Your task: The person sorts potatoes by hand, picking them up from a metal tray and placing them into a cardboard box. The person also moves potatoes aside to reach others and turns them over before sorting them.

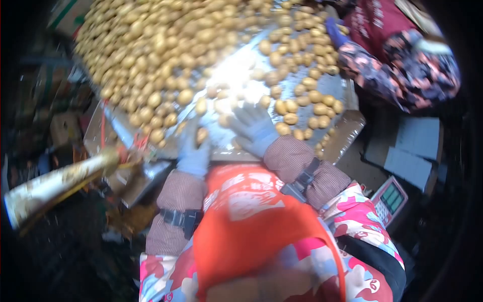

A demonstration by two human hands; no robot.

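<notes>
Potatoes (166, 48) cover much of a shiny metal table (216, 135), heaped thickly at the left and back and more loosely spread at the right. Both my hands wear pale blue-grey gloves and rest near the table's front edge. My left hand (193, 148) is open, its fingers pointing forward, with a single potato (202, 135) between thumb and fingers. Farther right, my right hand (253, 130) lies with fingers spread over the metal, a few potatoes close to its fingertips. Bright glare washes out the potatoes just beyond it.
Across the table at the right is another person (382, 55) with a purple glove (336, 31) beside the potatoes. A whitish tube (60, 186) juts in at the left. Cardboard (349, 128) borders the right corner, and a calculator-like device (390, 200) lies right of my arm.
</notes>
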